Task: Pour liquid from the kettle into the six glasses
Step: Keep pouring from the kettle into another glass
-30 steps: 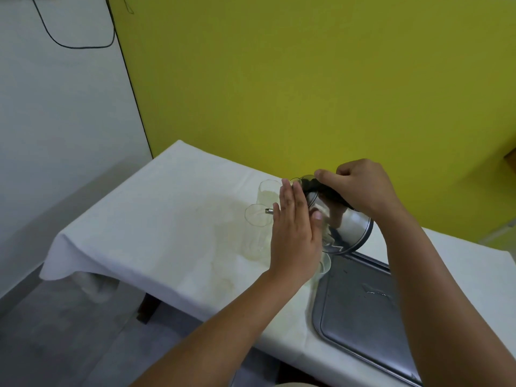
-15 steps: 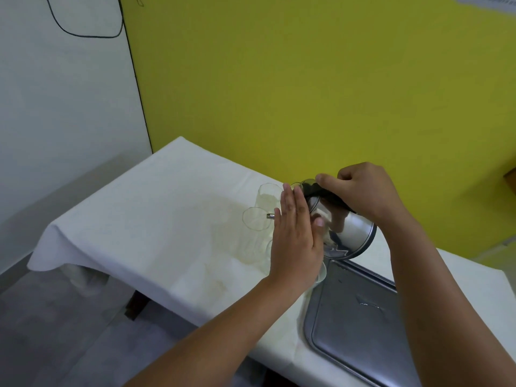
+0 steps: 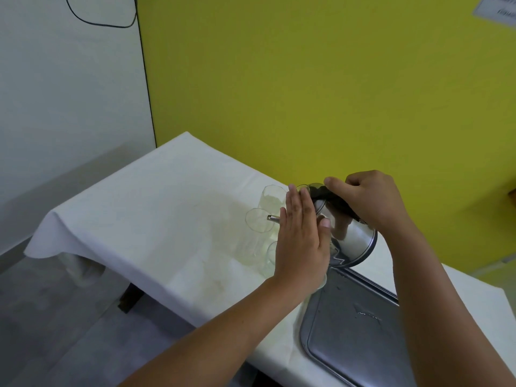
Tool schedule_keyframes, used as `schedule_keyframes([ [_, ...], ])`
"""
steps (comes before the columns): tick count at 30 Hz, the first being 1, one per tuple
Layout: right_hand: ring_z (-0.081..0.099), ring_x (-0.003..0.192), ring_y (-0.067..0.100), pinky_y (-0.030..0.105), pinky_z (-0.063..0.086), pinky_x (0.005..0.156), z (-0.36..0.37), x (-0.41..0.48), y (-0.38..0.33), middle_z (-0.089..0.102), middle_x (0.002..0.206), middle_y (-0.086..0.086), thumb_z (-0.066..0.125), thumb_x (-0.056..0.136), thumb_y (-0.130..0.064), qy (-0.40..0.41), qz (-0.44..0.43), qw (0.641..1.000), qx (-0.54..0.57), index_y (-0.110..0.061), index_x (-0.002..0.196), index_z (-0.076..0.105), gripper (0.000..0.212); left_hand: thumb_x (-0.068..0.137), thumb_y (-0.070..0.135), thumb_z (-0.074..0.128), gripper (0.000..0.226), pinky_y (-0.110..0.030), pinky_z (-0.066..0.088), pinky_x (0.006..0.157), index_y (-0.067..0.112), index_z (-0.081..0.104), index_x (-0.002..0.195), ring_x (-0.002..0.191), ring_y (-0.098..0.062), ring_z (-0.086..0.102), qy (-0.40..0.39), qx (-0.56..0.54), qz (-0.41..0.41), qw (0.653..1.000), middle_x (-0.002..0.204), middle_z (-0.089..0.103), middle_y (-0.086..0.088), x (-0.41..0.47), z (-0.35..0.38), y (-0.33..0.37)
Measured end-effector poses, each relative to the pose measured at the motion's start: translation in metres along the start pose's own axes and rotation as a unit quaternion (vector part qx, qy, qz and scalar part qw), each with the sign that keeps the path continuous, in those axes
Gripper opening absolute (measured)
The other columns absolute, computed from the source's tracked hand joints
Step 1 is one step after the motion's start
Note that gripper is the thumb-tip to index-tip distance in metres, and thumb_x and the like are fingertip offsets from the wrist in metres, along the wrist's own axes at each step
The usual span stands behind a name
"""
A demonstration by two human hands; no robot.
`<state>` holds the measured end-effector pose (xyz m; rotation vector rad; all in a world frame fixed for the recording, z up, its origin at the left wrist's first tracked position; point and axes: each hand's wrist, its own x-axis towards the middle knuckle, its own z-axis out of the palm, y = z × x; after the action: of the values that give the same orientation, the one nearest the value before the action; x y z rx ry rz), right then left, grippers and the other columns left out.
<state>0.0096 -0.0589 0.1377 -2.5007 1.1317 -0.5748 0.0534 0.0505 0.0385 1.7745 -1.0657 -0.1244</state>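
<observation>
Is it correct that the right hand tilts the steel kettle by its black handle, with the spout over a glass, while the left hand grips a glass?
Not quite. In the head view the left hand grips no glass: it lies flat and open against the kettle. The right hand does tilt it by the handle, spout over a glass.

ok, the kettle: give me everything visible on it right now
The kettle is polished, mirror-like metal with a round body and a black handle on top. It is lifted off the table and tipped steeply to the left, its thin spout reaching over the rim of a clear glass. No stream can be made out. The right hand grips the handle; the left hand lies flat, fingers straight, against the kettle's side, hiding its front. Its base hangs above the far edge of a metal tray.
</observation>
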Motion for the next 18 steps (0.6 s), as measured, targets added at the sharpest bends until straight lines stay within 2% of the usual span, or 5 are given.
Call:
schedule_keyframes([
  [4, 0.029, 0.053, 0.023, 0.033, 0.024, 0.051, -0.0009, 0.0016, 0.0021, 0.031, 0.054, 0.011, 0.066, 0.082, -0.045, 0.000, 0.013, 1.000, 0.012, -0.006, 0.055, 0.041, 0.054, 0.099, 0.033, 0.020, 0.059, -0.028, -0.009, 0.115, 0.011, -0.006, 0.146, 0.142, -0.012, -0.016, -0.005, 0.002, 0.006, 1.000, 0.151, -0.020, 0.001, 0.0033, -0.0025, 0.0015],
  [10, 0.030, 0.050, 0.023, 0.031, 0.026, 0.050, 0.0024, 0.0023, 0.0043, 0.032, 0.051, 0.009, 0.066, 0.081, -0.045, -0.013, 0.019, 1.000, 0.014, -0.006, 0.055, 0.043, 0.053, 0.093, 0.041, 0.009, 0.063, -0.030, -0.010, 0.114, 0.009, -0.003, 0.147, 0.142, -0.013, -0.016, -0.003, 0.007, -0.008, 1.000, 0.153, -0.016, -0.004, 0.0002, -0.0023, 0.0025],
  [18, 0.030, 0.049, 0.023, 0.030, 0.025, 0.049, -0.0011, 0.0031, 0.0019, 0.032, 0.050, 0.008, 0.067, 0.081, -0.047, -0.017, 0.012, 1.000, 0.005, -0.006, 0.054, 0.043, 0.055, 0.098, 0.035, 0.017, 0.059, -0.029, -0.013, 0.114, 0.010, -0.007, 0.146, 0.141, -0.010, -0.021, 0.002, 0.010, -0.011, 1.000, 0.153, -0.020, -0.002, -0.0061, 0.0019, 0.0070],
])
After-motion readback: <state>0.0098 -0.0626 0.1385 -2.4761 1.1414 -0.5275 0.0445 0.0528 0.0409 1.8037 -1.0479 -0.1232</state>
